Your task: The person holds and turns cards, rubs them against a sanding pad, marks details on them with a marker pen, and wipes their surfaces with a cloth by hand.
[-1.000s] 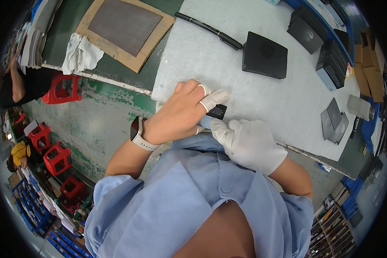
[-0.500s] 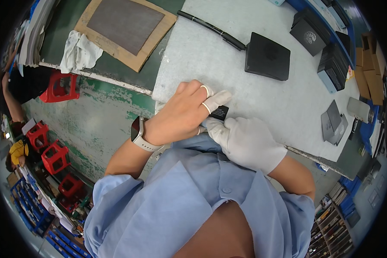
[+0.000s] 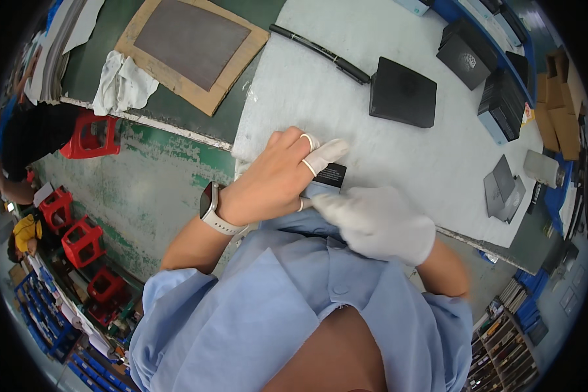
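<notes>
The box (image 3: 333, 174) lies under the fingers and just right of the palm of the left hand (image 3: 268, 175), at the near edge of the white cloth (image 3: 294, 114); that hand is partly curled, with the box between its thumb and forward fingers; the right hand (image 3: 385, 222) is just beside the box's near side, blurred, its fingers bunched, and whether it grips anything I cannot tell.

The box shows a smooth black face with small pale print and a pale blue part below; thin, wrinkled off-white cots (image 3: 328, 154) sheathe some left fingertips, while a soft white glove covers the right hand; the cloth is matt and faintly fibrous; on it lie a slim black pen (image 3: 317, 51) and a squarish, flat-topped black case (image 3: 403, 93), nearly touching.
</notes>
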`<state>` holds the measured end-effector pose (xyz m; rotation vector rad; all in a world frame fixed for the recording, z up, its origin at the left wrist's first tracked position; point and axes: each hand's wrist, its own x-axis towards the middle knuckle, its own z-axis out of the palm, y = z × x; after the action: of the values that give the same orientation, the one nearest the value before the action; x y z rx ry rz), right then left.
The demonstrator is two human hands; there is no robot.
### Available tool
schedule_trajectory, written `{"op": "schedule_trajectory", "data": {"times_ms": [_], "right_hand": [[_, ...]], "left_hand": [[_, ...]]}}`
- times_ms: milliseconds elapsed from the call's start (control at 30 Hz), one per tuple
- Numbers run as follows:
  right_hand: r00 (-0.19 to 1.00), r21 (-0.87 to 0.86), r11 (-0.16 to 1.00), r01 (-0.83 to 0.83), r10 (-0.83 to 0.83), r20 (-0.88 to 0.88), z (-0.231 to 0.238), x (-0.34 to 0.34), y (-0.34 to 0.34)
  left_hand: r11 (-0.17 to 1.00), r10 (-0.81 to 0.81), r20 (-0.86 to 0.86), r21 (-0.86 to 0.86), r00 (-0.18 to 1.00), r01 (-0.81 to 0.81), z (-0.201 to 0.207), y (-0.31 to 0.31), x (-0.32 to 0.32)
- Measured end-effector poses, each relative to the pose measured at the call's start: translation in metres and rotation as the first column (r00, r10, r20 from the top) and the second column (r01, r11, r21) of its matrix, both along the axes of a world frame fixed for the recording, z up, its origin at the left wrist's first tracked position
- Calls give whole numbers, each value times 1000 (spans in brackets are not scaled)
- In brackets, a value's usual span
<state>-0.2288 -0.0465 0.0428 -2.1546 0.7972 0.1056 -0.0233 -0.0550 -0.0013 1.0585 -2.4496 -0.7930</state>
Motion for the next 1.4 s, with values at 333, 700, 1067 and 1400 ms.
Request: {"op": "schedule_trajectory", "data": {"times_ms": [333, 700, 1067, 1400], "right_hand": [[692, -100, 690, 717, -687, 223, -13, -3, -1], [541, -117, 553, 825, -712, 447, 7, -8, -2], [406, 127, 515, 848, -784, 470, 15, -21, -6], [468, -87, 517, 852, -676, 570, -6, -16, -6]], "left_hand": [[991, 129, -141, 45, 982, -124, 30, 12, -25], [975, 196, -162, -71, 967, -210, 38, 10, -34], [961, 211, -318, -104, 924, -256, 34, 5, -15], [960, 269, -394, 35, 879, -278, 30, 8, -18]]}}
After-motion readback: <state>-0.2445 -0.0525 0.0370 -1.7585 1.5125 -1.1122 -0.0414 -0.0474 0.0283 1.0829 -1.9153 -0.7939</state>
